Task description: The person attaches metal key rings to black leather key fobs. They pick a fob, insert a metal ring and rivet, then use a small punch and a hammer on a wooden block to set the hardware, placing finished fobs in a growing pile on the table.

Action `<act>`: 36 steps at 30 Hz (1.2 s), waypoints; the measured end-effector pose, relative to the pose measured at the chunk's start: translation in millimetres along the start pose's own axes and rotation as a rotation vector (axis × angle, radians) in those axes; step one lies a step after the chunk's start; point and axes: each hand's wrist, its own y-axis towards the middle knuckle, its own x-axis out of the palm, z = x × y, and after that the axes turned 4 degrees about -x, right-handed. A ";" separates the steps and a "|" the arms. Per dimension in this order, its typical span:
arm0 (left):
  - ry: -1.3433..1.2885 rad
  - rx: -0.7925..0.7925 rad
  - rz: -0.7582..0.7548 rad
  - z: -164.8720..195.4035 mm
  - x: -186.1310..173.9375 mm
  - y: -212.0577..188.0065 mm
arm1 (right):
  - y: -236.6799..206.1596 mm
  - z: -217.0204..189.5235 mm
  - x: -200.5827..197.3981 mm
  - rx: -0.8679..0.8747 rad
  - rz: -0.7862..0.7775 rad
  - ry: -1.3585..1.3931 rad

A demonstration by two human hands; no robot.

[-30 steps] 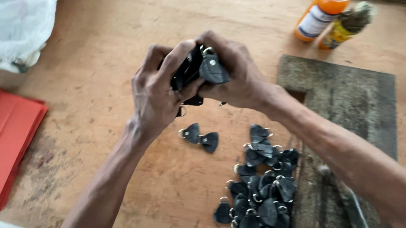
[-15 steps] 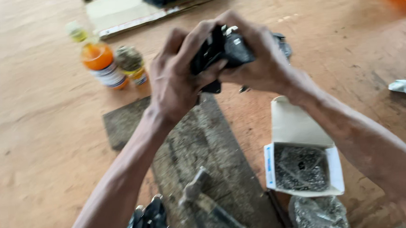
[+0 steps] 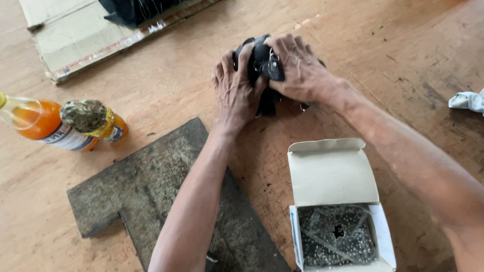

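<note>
many small black leather pieces (image 3: pixel 264 68) with little metal rings are gathered in one bundle between our two hands, low over the wooden table (image 3: pixel 183 73), just beyond the open box (image 3: pixel 336 203). our left hand (image 3: pixel 236 92) grasps the bundle from the near left side, the fingers curled around it. our right hand (image 3: pixel 299 67) lies over the top and the right, clenched on the same pieces. we cannot tell if the bundle touches the table.

we judge the pieces light and soft, they bend easily, but loose ones can slip out of a stack, and the rings may catch on each other. so the better hold is around the whole bundle from both sides, pressing the flat faces together, not by one ring.

the box holds small dark metal parts, its lid is folded back. a dark slab (image 3: pixel 145 179) lies under our left forearm. two bottles (image 3: pixel 59 126) with orange liquid lie left of it. a flat cardboard (image 3: pixel 76 34) is far left, a white rag (image 3: pixel 483 101) at the right edge.
</note>
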 end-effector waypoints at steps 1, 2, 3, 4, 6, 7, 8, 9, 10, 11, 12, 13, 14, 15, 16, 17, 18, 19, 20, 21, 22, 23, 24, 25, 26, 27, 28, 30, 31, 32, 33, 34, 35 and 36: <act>0.000 -0.006 -0.002 -2.9 -2.4 -1.8 | 0.7 0.0 1.4 0.012 -0.025 -0.014; 0.028 -0.053 -0.061 -4.1 -6.8 -2.9 | 0.2 0.2 1.3 0.014 -0.045 -0.032; 0.050 -0.082 -0.114 -1.7 -8.5 2.5 | 3.0 3.9 -3.4 0.023 -0.050 -0.059; 0.068 -0.107 -0.166 0.8 -11.3 7.5 | 6.2 7.3 -8.7 0.015 -0.077 -0.020; 0.055 -0.128 -0.178 4.9 -19.0 4.7 | 6.8 10.0 -12.4 -0.002 -0.162 0.075; 0.051 -0.142 -0.192 4.9 -24.4 -0.4 | 1.9 12.2 -14.3 -0.008 -0.181 0.052; 0.028 -0.112 -0.195 4.0 -30.9 -6.5 | -4.3 14.3 -17.2 -0.016 -0.196 0.027; 0.005 -0.083 -0.198 2.8 -38.1 -14.0 | -7.8 12.2 -18.8 -0.026 -0.211 0.002; -0.013 -0.060 -0.200 0.2 -47.0 -23.4 | -12.9 8.7 -20.0 0.036 -0.211 -0.087; -0.033 -0.015 -0.168 -1.8 -56.8 -34.2 | -20.2 4.5 -19.1 0.094 -0.211 -0.170; -0.048 0.030 -0.135 -3.6 -67.2 -45.1 | -28.0 -4.9 -17.8 -0.005 -0.111 -0.192; -0.057 0.066 -0.101 -7.4 -79.2 -58.7 | -34.3 -19.0 -14.3 -0.111 -0.010 -0.206; -0.052 0.113 -0.094 -10.3 -93.1 -77.4 | -43.0 -37.0 -9.1 -0.162 0.021 -0.170; -0.073 0.100 -0.130 -12.7 -109.6 -95.7 | -51.1 -56.8 -6.4 -0.227 0.055 -0.133; -0.094 0.086 -0.165 -13.5 -127.3 -114.3 | -54.7 -78.9 -3.1 -0.320 0.049 -0.154; -0.163 0.028 -0.249 -11.4 -145.0 -135.0 | -59.7 -100.0 -3.4 -0.404 0.052 -0.180; -0.037 0.110 -0.190 -10.6 -166.0 -158.2 | -63.5 -123.0 -0.8 -0.481 0.053 -0.209; 0.086 0.198 -0.137 -8.3 -186.2 -178.9 | -63.9 -147.7 3.8 -0.583 0.052 -0.181; 0.206 0.293 -0.087 -6.7 -205.3 -195.5 | -63.9 -171.3 6.7 -0.680 0.053 -0.160; 0.245 0.265 -0.097 -7.2 -227.0 -213.3 | -66.6 -194.3 8.7 -0.774 0.051 -0.142; 0.282 0.241 -0.105 -11.4 -253.6 -232.5 | -70.3 -218.1 13.3 -0.747 -0.024 -0.084; 0.317 0.217 -0.112 -17.3 -282.7 -251.8 | -75.5 -246.3 22.0 -0.716 -0.101 -0.030; 0.336 0.167 -0.071 -25.1 -308.3 -266.5 | -78.9 -273.5 31.0 -0.688 -0.181 0.022; 0.355 0.116 -0.029 -33.6 -334.4 -282.5 | -80.6 -300.7 38.4 -0.743 -0.228 0.090; 0.329 0.029 -0.007 -41.6 -363.3 -303.2 | -82.7 -327.5 45.8 -0.792 -0.276 0.158; 0.298 -0.052 0.013 -49.0 -391.6 -323.7 | -85.8 -353.1 52.0 -0.833 -0.323 0.225; 0.371 -0.134 0.022 -57.5 -410.8 -338.9 | -87.1 -378.0 59.8 -0.704 -0.507 0.217; 0.455 -0.297 0.048 -76.0 -437.6 -366.4 | -91.2 -424.3 77.1 -0.592 -0.735 0.153; 0.464 -0.384 0.062 -85.3 -448.1 -380.0 | -94.6 -445.9 88.0 -0.620 -0.794 0.105; 0.458 -0.474 0.053 -96.1 -456.8 -390.9 | -98.9 -462.3 97.9 -0.657 -0.802 0.101; 0.450 -0.561 0.047 -109.1 -465.1 -397.5 | -102.2 -475.9 108.1 -0.694 -0.806 0.095; 0.441 -0.646 0.042 -122.0 -472.9 -403.1 | -103.8 -487.2 118.0 -0.732 -0.809 0.088; 0.481 -0.622 0.021 -132.3 -477.1 -408.9 | -104.4 -494.4 126.9 -0.893 -0.699 0.084; 0.521 -0.594 0.000 -142.8 -480.8 -412.5 | -102.8 -499.4 134.6 -1.051 -0.583 0.081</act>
